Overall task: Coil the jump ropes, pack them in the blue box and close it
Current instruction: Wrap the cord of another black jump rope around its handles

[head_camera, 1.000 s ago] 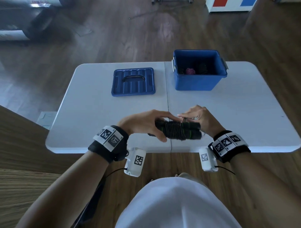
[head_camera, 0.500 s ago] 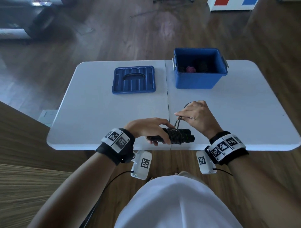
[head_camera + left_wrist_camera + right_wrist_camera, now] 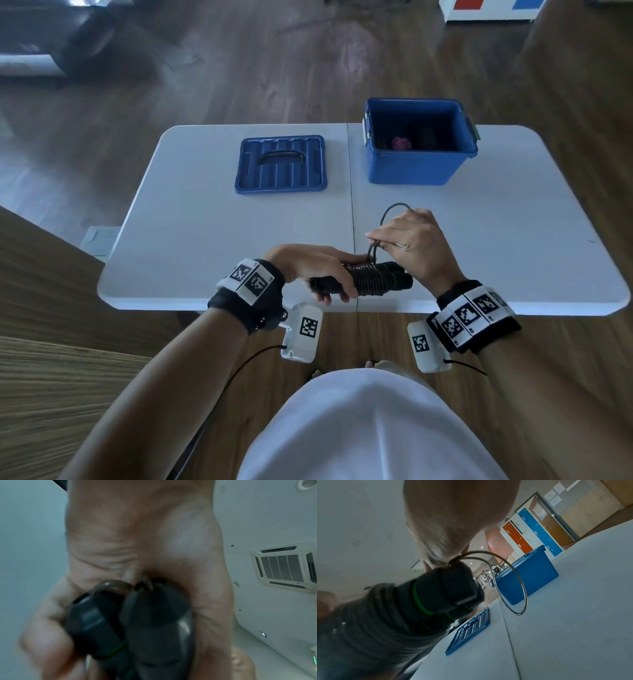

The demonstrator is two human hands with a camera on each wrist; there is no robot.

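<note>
Head view: left hand (image 3: 310, 265) grips the black jump rope's handles (image 3: 363, 282), mostly wound, at the table's (image 3: 205, 222) near edge; right hand (image 3: 412, 245) pinches the last loose loop (image 3: 394, 209). Coils already lie in the blue box (image 3: 407, 168); its lid (image 3: 281, 164) lies off, left.

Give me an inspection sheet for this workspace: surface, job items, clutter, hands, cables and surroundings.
Surface: white folding table, centre seam.
Job's things: blue box open, dark and pink items inside; lid lies flat to its left; jump rope wound round its paired black handles, one loose loop left.
Clutter: nothing seen.
Grippers: left hand grips the handles; right hand pinches the loose loop.
Cables: thin leads from the wrist cameras.
Surroundings: wood floor; orange, white and blue lockers.
</note>
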